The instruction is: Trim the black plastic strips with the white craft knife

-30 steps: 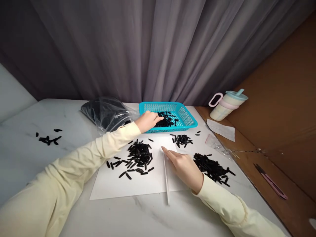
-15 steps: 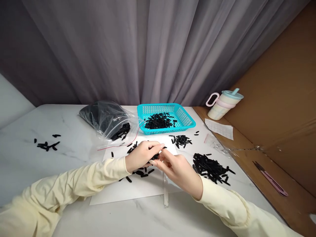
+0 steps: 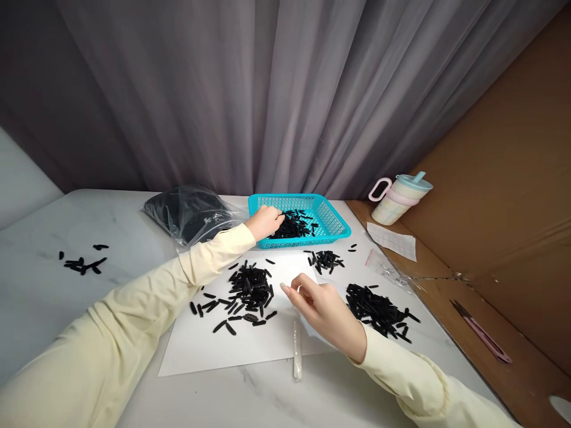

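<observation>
Left hand (image 3: pixel 264 222) reached into the teal basket (image 3: pixel 332 217), fingers bunched on black pieces (image 3: pixel 292 224); right hand (image 3: pixel 328 309) hovered, fingers apart, beside the paper's pile (image 3: pixel 250 288).

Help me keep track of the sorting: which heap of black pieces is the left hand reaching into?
The heap in the turquoise basket; the left hand rests over its rim, while the other heaps lie loose on paper or table.

One camera only — worn on the person's head, looking forward and down across the marble table (image 3: pixel 66 220) toward its far edge and the grey curtain (image 3: pixel 250 95). It sits close above the near edge — both sleeves enter from the bottom corners.
</observation>
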The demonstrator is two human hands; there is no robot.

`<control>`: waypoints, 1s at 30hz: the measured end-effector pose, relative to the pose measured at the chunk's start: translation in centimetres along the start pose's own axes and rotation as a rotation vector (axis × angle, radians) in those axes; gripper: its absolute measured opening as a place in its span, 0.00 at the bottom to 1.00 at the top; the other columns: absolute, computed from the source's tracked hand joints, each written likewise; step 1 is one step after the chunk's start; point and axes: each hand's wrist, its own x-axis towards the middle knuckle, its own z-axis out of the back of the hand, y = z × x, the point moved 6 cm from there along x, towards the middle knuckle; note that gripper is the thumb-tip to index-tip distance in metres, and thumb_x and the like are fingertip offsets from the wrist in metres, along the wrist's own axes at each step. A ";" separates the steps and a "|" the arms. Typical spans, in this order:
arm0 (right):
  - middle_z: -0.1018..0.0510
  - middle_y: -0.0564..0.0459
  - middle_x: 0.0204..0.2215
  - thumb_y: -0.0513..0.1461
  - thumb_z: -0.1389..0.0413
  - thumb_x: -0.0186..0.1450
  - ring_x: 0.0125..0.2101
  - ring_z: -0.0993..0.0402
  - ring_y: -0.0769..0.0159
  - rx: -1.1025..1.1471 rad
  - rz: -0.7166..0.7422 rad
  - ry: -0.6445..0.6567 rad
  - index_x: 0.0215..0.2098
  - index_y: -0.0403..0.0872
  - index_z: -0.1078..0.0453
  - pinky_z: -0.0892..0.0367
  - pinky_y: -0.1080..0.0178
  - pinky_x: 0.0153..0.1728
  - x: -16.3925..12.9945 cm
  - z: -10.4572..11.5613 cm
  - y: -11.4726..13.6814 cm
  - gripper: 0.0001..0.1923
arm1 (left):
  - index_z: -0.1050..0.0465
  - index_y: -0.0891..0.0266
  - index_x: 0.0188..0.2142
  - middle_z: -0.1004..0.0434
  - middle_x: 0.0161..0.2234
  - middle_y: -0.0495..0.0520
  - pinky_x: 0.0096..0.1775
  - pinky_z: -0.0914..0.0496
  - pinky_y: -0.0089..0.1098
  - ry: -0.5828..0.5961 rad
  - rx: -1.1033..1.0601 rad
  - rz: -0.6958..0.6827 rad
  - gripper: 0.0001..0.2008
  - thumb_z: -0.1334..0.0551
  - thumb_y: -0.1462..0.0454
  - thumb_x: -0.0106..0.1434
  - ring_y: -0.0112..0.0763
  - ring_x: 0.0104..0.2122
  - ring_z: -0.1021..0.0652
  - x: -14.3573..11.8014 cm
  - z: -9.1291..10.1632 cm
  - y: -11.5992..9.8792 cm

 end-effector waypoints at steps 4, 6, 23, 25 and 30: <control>0.46 0.64 0.12 0.47 0.57 0.69 0.13 0.49 0.73 -0.016 -0.011 -0.056 0.29 0.48 0.40 0.51 0.69 0.17 0.2 0.9 -0.2 0.16 | 0.27 0.66 0.28 0.39 0.13 0.45 0.17 0.45 0.25 0.148 -0.165 0.053 0.15 0.49 0.62 0.64 0.20 0.11 0.42 -2.7 -0.3 -1.4; 0.45 0.64 0.12 0.47 0.57 0.69 0.13 0.48 0.73 -0.041 -0.011 -0.092 0.29 0.47 0.39 0.50 0.69 0.17 0.4 1.3 -0.3 0.16 | 0.27 0.65 0.37 0.37 0.16 0.45 0.14 0.49 0.23 0.226 -0.261 0.064 0.17 0.51 0.58 0.65 0.19 0.11 0.43 -4.6 -0.9 -2.2; 0.30 0.51 0.17 0.52 0.61 0.69 0.17 0.33 0.65 -0.755 0.382 0.022 0.29 0.43 0.34 0.62 0.64 0.17 1.7 0.4 3.3 0.25 | 0.45 0.63 0.16 0.46 0.10 0.44 0.09 0.52 0.17 0.527 -1.270 0.811 0.16 0.54 0.69 0.60 0.16 0.07 0.47 -12.9 -8.0 0.2; 0.28 0.50 0.23 0.50 0.57 0.68 0.23 0.32 0.64 -0.687 0.395 0.093 0.31 0.43 0.34 0.58 0.64 0.18 2.0 0.6 3.7 0.20 | 0.46 0.63 0.17 0.48 0.10 0.43 0.09 0.52 0.17 0.514 -1.314 0.822 0.15 0.53 0.70 0.60 0.16 0.07 0.48 -13.0 -8.0 0.1; 0.29 0.50 0.33 0.35 0.46 0.64 0.32 0.34 0.65 -0.363 0.315 0.237 0.32 0.44 0.35 0.43 0.66 0.25 2.4 0.6 3.7 0.02 | 0.44 0.63 0.20 0.45 0.14 0.44 0.10 0.52 0.17 0.501 -1.399 0.843 0.11 0.50 0.70 0.58 0.17 0.10 0.44 -13.0 -8.1 0.1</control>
